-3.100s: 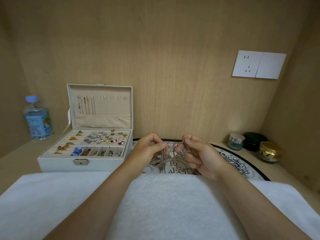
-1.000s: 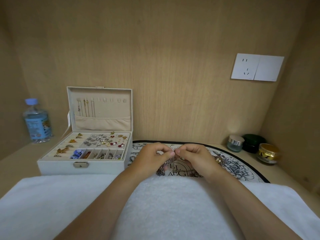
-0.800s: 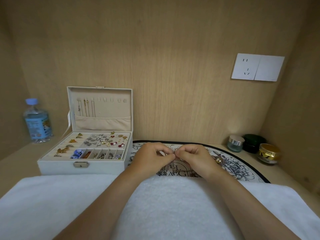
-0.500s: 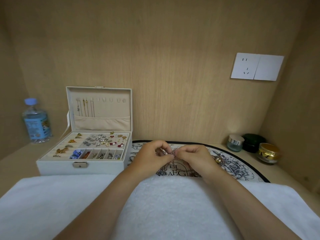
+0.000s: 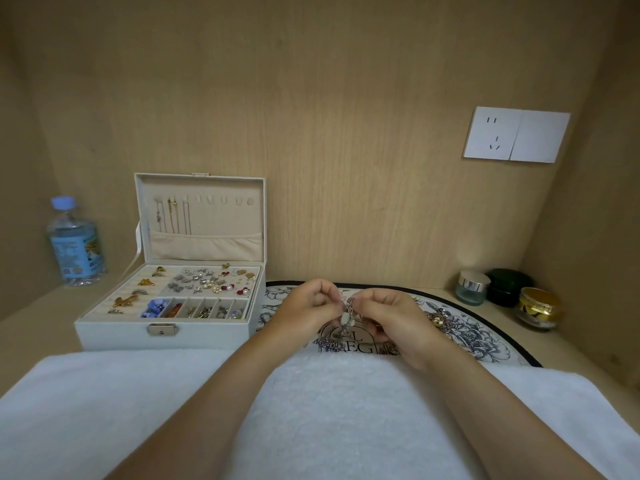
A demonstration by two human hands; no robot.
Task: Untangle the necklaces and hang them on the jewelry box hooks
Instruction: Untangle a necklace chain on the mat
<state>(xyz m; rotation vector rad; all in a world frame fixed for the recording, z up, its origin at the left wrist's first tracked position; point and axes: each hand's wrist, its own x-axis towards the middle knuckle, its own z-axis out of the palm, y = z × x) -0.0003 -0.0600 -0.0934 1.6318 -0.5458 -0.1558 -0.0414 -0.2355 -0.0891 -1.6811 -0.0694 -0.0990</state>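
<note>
A tangle of silver necklaces hangs between my two hands above the patterned round mat. My left hand pinches the chain from the left, and my right hand pinches it from the right, fingertips almost meeting. Part of the chain trails down onto the mat. More jewelry, gold-toned, lies on the mat just right of my right hand. The white jewelry box stands open at the left; three thin chains hang from hooks in its lid, and several hooks to their right are bare.
A water bottle stands left of the box. Three small jars sit at the back right corner. A white towel covers the near side. Wooden walls close in on three sides, with a wall socket at the right.
My hands lowered from their raised position toward the mat and came close together, fingertips working the same knot of chain. The box and jars have not moved.
</note>
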